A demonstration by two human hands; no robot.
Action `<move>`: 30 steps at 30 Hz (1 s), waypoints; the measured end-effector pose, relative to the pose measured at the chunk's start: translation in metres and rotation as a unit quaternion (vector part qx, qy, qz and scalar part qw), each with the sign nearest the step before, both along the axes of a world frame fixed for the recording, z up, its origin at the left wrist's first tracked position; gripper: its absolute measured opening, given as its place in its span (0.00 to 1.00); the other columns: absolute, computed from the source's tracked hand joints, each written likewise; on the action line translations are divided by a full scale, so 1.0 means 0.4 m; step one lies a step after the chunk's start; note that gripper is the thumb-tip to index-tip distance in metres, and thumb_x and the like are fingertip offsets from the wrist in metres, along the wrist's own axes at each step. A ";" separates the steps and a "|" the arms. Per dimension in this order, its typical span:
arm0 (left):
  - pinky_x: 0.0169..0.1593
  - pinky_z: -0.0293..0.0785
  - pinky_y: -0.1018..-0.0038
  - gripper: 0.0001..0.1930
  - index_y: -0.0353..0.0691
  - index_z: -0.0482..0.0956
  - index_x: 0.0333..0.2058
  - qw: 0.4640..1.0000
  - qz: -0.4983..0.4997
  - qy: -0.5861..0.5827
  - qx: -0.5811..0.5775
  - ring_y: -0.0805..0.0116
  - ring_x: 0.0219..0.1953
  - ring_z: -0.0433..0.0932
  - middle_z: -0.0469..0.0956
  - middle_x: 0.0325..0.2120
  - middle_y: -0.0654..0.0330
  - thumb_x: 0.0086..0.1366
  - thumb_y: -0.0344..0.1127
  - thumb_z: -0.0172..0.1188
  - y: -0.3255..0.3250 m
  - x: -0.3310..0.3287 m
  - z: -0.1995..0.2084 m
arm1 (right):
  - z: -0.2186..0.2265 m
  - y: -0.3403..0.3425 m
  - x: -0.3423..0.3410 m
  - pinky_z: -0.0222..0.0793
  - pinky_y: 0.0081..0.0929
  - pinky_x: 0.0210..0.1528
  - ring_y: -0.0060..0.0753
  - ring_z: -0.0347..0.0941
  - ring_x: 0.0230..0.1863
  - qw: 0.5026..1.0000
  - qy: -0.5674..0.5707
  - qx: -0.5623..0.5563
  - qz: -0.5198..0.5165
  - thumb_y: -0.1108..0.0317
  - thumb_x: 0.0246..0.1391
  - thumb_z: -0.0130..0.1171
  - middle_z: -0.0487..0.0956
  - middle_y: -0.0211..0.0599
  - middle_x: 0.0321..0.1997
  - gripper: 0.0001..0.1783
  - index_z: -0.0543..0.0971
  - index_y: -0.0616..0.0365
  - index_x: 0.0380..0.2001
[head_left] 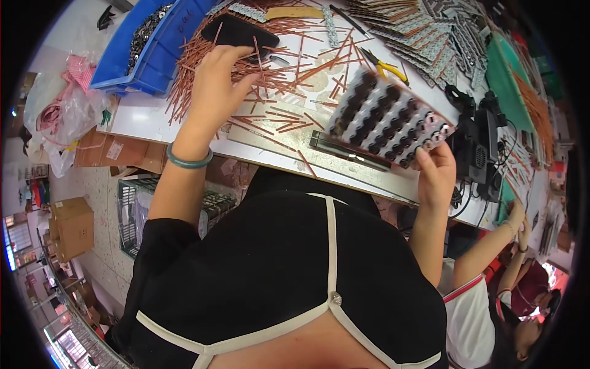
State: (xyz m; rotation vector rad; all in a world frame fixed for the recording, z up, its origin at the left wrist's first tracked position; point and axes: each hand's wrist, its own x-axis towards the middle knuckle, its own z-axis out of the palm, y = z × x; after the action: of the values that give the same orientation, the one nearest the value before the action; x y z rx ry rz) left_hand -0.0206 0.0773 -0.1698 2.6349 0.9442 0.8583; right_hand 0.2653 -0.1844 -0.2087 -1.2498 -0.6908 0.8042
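My left hand [222, 77] reaches over a loose pile of thin reddish-brown sticks [184, 92], its thumb spread away from the fingers. Nothing shows in its grasp, and one stick lies close to the fingertips. Just beyond that hand is a black flat object [239, 34] with sticks around it. In my right hand [435, 169] is a rectangular panel [387, 120], gripped at its near right corner and tilted above the table. Rows of dark round pieces with white scalloped edges cover it; several at the right end look pinkish and shiny. Part of the right fingers is hidden behind the panel.
A blue bin [147, 46] of small metal parts stands at the left. Yellow-handled pliers [392, 71] lie behind the panel. Stacked patterned strips [424, 43] fill the far right, beside black devices [476, 150]. Another person's hands [516, 221] work at the right.
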 end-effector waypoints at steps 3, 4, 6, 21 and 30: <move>0.44 0.71 0.73 0.20 0.34 0.74 0.46 0.929 -0.233 -0.133 -0.255 0.67 0.39 0.75 0.77 0.38 0.57 0.55 0.33 0.65 -0.097 0.052 0.021 | 0.007 0.006 -0.040 0.64 0.16 0.35 0.17 0.68 0.32 0.999 -0.007 -0.033 0.036 0.76 0.49 0.60 0.76 0.28 0.35 0.14 0.74 0.62 0.41; 0.43 0.72 0.75 0.19 0.33 0.73 0.46 0.868 -0.299 -0.128 -0.376 0.71 0.38 0.75 0.77 0.37 0.59 0.56 0.33 0.64 -0.134 0.067 0.015 | -0.008 0.008 -0.038 0.64 0.16 0.35 0.16 0.68 0.32 0.998 -0.025 -0.030 0.047 0.76 0.49 0.60 0.76 0.28 0.35 0.13 0.74 0.62 0.40; 0.38 0.71 0.79 0.15 0.32 0.75 0.43 0.816 -0.287 -0.157 -0.476 0.77 0.33 0.74 0.77 0.32 0.62 0.59 0.32 0.62 -0.176 0.095 -0.026 | -0.005 0.017 -0.050 0.64 0.16 0.36 0.16 0.68 0.32 0.997 -0.062 -0.030 0.036 0.76 0.49 0.60 0.76 0.28 0.35 0.13 0.74 0.62 0.40; 0.29 0.67 0.81 0.08 0.32 0.73 0.33 0.881 -0.213 -0.196 -0.374 0.81 0.25 0.70 0.73 0.21 0.63 0.62 0.33 0.58 -0.189 0.113 -0.076 | 0.017 0.028 -0.040 0.63 0.16 0.37 0.16 0.67 0.32 0.953 -0.295 -0.070 0.005 0.74 0.49 0.62 0.74 0.27 0.30 0.12 0.72 0.63 0.37; 0.33 0.69 0.79 0.08 0.32 0.73 0.35 0.902 -0.211 -0.159 -0.340 0.76 0.28 0.71 0.74 0.25 0.60 0.62 0.31 0.57 -0.197 0.115 -0.086 | 0.023 0.013 -0.021 0.66 0.19 0.41 0.20 0.73 0.36 0.946 -0.308 -0.092 0.051 0.76 0.46 0.64 0.78 0.32 0.34 0.16 0.72 0.62 0.39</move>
State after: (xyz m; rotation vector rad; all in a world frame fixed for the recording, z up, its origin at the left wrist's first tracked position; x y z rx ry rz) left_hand 0.0255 -0.0014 -0.2041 1.9051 0.4389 0.6583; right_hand 0.2567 -0.1791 -0.1993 -1.6694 -1.2114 0.5625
